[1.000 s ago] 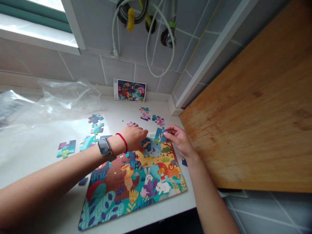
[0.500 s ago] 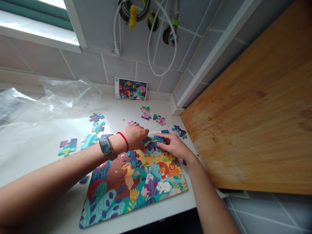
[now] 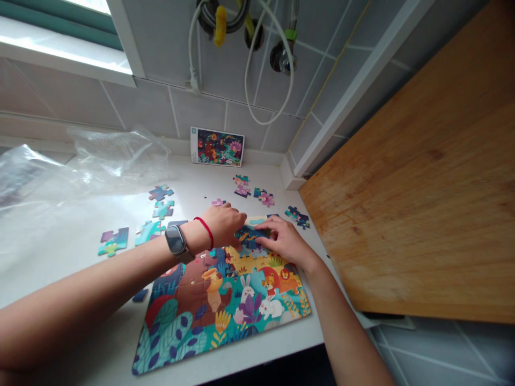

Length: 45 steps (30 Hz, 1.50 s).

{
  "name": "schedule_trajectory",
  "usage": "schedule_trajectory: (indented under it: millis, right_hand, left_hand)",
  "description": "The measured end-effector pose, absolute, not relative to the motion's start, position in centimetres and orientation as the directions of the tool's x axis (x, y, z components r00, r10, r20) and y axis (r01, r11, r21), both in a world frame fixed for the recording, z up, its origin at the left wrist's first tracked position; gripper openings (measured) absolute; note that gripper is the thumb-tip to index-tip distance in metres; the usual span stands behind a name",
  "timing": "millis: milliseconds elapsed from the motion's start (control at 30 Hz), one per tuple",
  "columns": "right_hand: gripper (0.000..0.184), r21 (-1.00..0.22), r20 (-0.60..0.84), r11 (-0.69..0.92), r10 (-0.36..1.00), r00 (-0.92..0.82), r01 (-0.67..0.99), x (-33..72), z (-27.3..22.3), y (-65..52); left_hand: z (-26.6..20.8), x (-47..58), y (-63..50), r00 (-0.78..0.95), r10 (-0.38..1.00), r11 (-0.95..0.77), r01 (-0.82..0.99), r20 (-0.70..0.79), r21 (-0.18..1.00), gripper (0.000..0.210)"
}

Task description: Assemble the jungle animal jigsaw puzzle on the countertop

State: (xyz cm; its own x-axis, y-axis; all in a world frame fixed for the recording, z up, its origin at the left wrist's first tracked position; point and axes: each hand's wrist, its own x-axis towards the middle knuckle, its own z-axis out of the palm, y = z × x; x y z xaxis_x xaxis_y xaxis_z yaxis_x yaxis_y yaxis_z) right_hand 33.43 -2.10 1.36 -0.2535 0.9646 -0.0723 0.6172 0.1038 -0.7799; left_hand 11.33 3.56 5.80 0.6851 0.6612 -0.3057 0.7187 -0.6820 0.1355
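Note:
A partly assembled jigsaw puzzle (image 3: 217, 300) with a bear, rabbits and lions lies on the white counter. Over its upper part, my left hand (image 3: 224, 222) grips the left side of dark blue puzzle pieces (image 3: 248, 234), thumb down and fingers curled. From the right, my right hand (image 3: 286, 241) has its thumb and fingers closed on the same dark blue section. Its fingertips partly cover the pieces, so the exact join between them is hard to see. A watch (image 3: 175, 239) and a red cord (image 3: 204, 231) are on my left wrist.
Loose puzzle pieces (image 3: 163, 209) lie left of the puzzle, with more pieces (image 3: 298, 216) behind and to the right. A picture card (image 3: 218, 147) leans on the tiled wall. Clear plastic (image 3: 120, 155) spreads at left; a wooden panel (image 3: 422, 203) stands at right.
My right hand has shifted slightly left, and the dark blue pieces between my hands now look closer together. My left hand stays nearly in place.

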Motion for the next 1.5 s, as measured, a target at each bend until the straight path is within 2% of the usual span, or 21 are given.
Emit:
schedule_trajectory:
  millis: [567,1300,1500]
  right_hand:
    - [0.031,-0.754,-0.012,0.16,0.966,-0.257,0.637,33.81,1.11,-2.14]
    - [0.031,-0.751,-0.015,0.16,0.966,-0.259,0.641,33.72,1.43,-2.22]
    - [0.029,-0.786,0.02,0.168,0.969,-0.247,0.595,33.89,1.96,-2.07]
  left_hand:
    - [5.84,11.3,3.5,0.676,0.673,-0.674,0.727,-0.3,0.128,0.053]
    - [5.86,11.37,3.48,0.683,0.66,-0.679,0.721,-0.313,0.139,0.055]
    - [6.03,11.33,3.44,0.686,0.659,-0.684,0.717,-0.308,0.135,0.054]
